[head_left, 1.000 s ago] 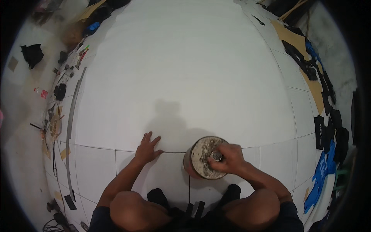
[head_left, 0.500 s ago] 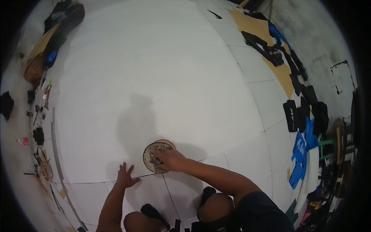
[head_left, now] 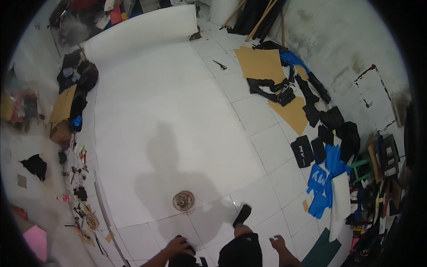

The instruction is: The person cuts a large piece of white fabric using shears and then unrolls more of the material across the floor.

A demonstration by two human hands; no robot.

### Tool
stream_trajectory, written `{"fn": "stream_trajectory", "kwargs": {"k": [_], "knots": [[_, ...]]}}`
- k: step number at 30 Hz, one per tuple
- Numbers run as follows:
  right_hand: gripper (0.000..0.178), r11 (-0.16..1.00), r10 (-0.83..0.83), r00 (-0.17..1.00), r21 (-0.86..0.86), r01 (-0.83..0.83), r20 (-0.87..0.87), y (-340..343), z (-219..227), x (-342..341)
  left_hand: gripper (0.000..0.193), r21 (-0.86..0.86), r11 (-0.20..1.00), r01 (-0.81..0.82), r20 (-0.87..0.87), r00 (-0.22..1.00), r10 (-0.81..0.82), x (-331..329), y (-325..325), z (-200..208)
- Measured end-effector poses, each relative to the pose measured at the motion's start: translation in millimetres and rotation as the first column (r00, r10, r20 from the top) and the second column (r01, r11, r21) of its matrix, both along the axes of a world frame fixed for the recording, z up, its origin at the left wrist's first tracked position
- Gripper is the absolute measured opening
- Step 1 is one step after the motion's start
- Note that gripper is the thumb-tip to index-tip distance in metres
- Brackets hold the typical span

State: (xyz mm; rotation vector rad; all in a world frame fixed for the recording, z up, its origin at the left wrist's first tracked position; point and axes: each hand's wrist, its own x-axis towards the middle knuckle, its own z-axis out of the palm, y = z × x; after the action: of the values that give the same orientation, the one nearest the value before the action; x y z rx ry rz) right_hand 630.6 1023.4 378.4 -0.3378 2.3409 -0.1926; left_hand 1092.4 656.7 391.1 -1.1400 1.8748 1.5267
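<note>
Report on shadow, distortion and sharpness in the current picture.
Head view: a soft-edged shadow falls across the white sheet and around the round block; head view: the fisheye leaves black corners; head view: the right hand looks slightly soft, from motion or focus, I cannot tell.

1 squat, drum-shaped block (head_left: 183, 201) with a mottled grey-beige round top and a brownish-red side stands on a broad white sheet (head_left: 207, 129). Nothing holds it; it sits close to the sheet's near edge, roughly midway between the 2 near corners. The detail at its top's centre is too small to tell. The sheet lies flat and smooth, its far end in a thick roll.
</note>
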Motion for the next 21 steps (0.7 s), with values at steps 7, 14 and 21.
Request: {"fn": "stream_trajectory", "kwargs": {"k": [7, 14, 21], "knots": [[0.035, 0.953, -0.301, 0.857, 0.161, 0.256, 0.419, 215.0, 29.8, -107.0, 0.058, -0.310, 0.935, 0.170, 0.651, 0.755, 0.078, 36.4, -59.1, 65.4], [0.027, 0.862, -0.380, 0.808, -0.145, 0.486, 0.451, 71.0, 110.4, -322.6, 0.056, -0.365, 0.867, -0.338, 0.244, 0.864, 0.440, -251.8, -58.6, 144.8], [0.029, 0.896, -0.037, 0.998, -0.442, 0.054, 0.047, -164.4, 165.6, -603.9, 0.063, -0.228, 0.894, -0.385, 0.368, 0.816, 0.446, -396.6, -51.2, 133.4]]}}
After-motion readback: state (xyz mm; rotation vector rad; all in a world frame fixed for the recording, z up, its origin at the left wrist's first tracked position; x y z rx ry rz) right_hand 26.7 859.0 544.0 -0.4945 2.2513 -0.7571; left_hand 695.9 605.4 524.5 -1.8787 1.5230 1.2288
